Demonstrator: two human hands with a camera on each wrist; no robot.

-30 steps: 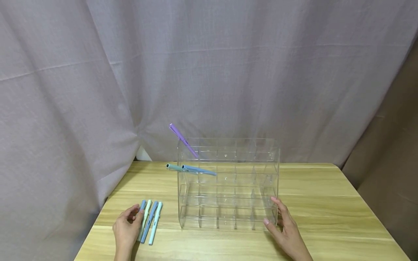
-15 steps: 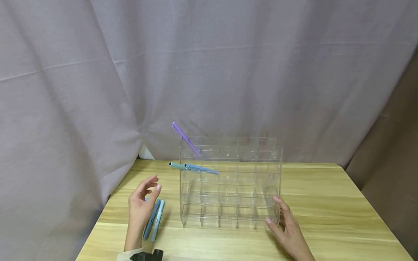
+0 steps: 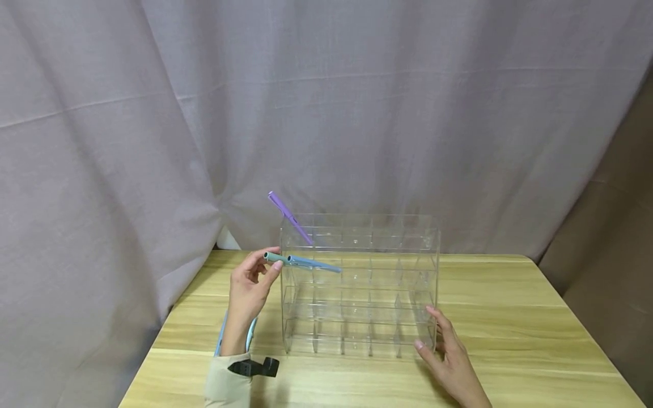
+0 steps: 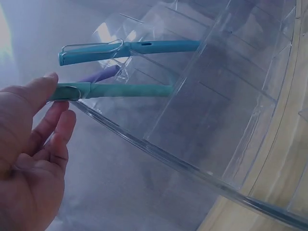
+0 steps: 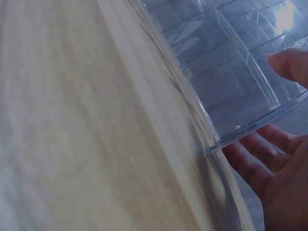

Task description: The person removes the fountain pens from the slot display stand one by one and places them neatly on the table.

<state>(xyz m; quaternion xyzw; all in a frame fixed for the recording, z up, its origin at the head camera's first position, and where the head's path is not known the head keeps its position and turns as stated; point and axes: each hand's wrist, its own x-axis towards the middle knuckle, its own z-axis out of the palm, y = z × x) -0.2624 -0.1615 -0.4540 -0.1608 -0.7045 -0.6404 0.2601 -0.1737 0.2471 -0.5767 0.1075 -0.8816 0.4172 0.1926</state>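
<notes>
A clear, tiered pen organizer (image 3: 355,248) with divided compartments stands on the table. My left hand (image 3: 249,289) is at its left side, thumb and fingertips pinching the capped end of a green pen (image 4: 130,90) that leans out of a compartment. Just beside that pen, a blue pen (image 3: 313,264) rests in the same tier. Higher up, a purple pen (image 3: 289,218) sticks out to the left at a slant. My right hand (image 3: 449,360) holds the organizer's lower right side, its thumb in front and its fingers outside the side panel.
Behind the left wrist, a blue pen (image 3: 221,334) and a pale aqua pen (image 3: 250,334) lie partly hidden on the wooden table (image 3: 515,328). A black camera mount (image 3: 253,367) sits on the left sleeve. A grey curtain (image 3: 357,113) hangs behind the table.
My left hand has left the pens lying on the table, moved up and to the right, and taken hold of the green pen's end. The right hand has stayed on the organizer.
</notes>
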